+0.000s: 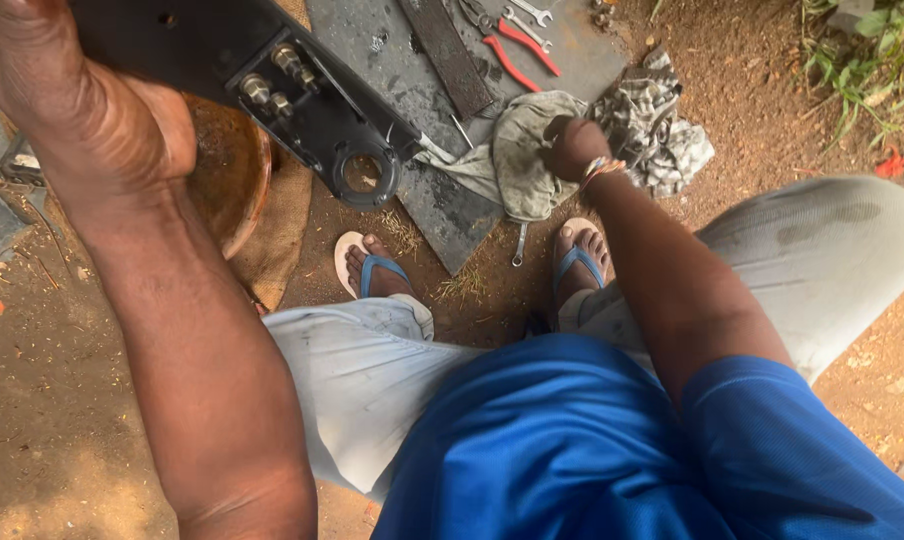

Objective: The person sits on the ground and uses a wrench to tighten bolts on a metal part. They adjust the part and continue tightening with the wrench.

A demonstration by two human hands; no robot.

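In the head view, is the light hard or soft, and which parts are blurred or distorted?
Head view: soft, even daylight, no hard shadows or glare; the left hand on the black metal part looms oversized from closeness to the lens; the right hand on the grey cloth is sharp enough.

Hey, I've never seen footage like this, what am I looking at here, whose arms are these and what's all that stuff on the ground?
This is a single picture from a camera worn on a person's head, looking down at their own body: blue shirt, pale trousers, feet in blue-strapped sandals on bare reddish soil. No machine is involved, only two bare hands. The left hand, close to the camera, grips a black metal bracket with bolts and a round hole at its end. The right hand reaches down and rests on a greyish rag. Whether it grasps the cloth is hard to tell. Nearby lie a grey sheet, red-handled pliers, some spanners, and a rusty round part on sacking.
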